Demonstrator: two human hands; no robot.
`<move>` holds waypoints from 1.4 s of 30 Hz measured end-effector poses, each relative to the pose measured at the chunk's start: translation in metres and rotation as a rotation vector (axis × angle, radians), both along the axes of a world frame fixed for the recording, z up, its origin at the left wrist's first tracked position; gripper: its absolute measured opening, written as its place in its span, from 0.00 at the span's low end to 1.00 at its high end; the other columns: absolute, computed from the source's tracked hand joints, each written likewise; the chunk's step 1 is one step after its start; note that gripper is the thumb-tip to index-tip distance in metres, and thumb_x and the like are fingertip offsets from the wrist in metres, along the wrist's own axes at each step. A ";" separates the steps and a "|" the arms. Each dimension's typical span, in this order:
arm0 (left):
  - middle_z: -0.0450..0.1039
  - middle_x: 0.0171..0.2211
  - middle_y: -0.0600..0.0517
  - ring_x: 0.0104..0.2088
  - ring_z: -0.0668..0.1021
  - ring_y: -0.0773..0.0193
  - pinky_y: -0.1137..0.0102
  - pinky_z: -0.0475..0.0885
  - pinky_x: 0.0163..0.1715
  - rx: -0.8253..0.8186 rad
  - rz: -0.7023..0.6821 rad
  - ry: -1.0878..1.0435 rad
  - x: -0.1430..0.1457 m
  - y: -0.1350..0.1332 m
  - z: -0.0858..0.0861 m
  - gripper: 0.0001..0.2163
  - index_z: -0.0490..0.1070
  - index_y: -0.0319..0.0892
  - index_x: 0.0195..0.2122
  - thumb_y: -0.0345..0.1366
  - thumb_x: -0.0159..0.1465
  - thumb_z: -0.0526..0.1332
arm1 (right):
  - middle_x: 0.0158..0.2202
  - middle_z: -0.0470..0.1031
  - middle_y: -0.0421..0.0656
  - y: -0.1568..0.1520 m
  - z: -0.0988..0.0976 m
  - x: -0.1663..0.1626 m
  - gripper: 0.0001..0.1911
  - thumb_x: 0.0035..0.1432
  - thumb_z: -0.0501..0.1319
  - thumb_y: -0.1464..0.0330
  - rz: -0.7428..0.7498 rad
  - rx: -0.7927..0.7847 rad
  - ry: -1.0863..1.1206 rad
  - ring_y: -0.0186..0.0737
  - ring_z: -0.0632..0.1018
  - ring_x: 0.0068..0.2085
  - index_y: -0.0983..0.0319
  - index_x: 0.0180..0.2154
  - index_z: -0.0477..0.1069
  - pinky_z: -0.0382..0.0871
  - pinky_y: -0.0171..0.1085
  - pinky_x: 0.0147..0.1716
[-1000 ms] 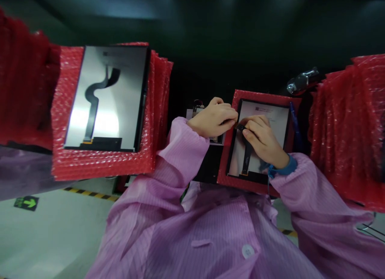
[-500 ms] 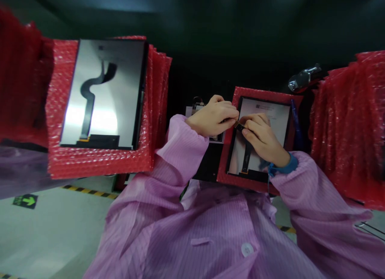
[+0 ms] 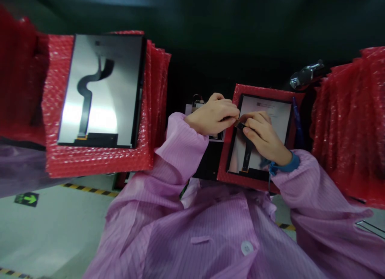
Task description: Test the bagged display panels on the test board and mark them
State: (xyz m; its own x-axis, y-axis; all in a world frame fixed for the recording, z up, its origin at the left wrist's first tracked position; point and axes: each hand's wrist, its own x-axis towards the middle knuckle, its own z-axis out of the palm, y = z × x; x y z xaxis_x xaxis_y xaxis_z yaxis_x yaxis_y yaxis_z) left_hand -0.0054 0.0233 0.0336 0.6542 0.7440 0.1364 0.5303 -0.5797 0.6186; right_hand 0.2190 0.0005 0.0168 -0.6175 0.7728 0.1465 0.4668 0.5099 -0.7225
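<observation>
Ribbon cable: dark strip (image 3: 247,155) over the near left part of the display panel (image 3: 280,124), joined by an orange patch just inside the panel's near edge
Cable handling: likely very light, springy and easily creased; best pinched flat at its stiffer-looking black end (image 3: 240,126), without tugging at the orange patch
Cable direction: from the panel's near edge it runs away from the wearer, then its free end turns toward the panel's left edge; the bend is partly under the fingers
Panel handling: probably thin, stiff and brittle, slick on its shiny back; safest held by opposite edges of the dark frame
Panel axis: lies flat, long axis running away from the wearer, far end leaning a little right
Right hand: over the panel's middle (image 3: 265,138), thumb and fingers pinched on the cable's black end
Left hand: at the panel's left edge (image 3: 214,114), fingers curled in, tips meeting the cable's free end; whether they grip it I cannot tell
Red bubble wrap: under the panel, showing around its edges (image 3: 223,168)
Blue pen-like thing: just right of the panel (image 3: 297,122)
Red wrap stacks: one right of the panel (image 3: 345,126), one well left (image 3: 99,163) bearing a second panel (image 3: 126,94)
</observation>
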 end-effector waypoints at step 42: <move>0.78 0.30 0.54 0.36 0.78 0.60 0.54 0.62 0.53 0.052 0.020 0.047 0.002 -0.001 -0.005 0.10 0.71 0.43 0.28 0.37 0.66 0.55 | 0.47 0.75 0.47 0.000 -0.006 -0.002 0.11 0.70 0.50 0.65 -0.017 0.134 -0.063 0.49 0.70 0.49 0.60 0.35 0.65 0.63 0.52 0.52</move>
State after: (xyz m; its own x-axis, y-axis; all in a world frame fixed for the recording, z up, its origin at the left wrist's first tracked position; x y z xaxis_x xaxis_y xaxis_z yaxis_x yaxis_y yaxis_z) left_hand -0.0037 0.0226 0.0284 0.6454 0.7500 0.1446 0.5700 -0.5989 0.5625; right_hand 0.2171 0.0006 0.0109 -0.6159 0.7592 0.2103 0.5184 0.5916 -0.6175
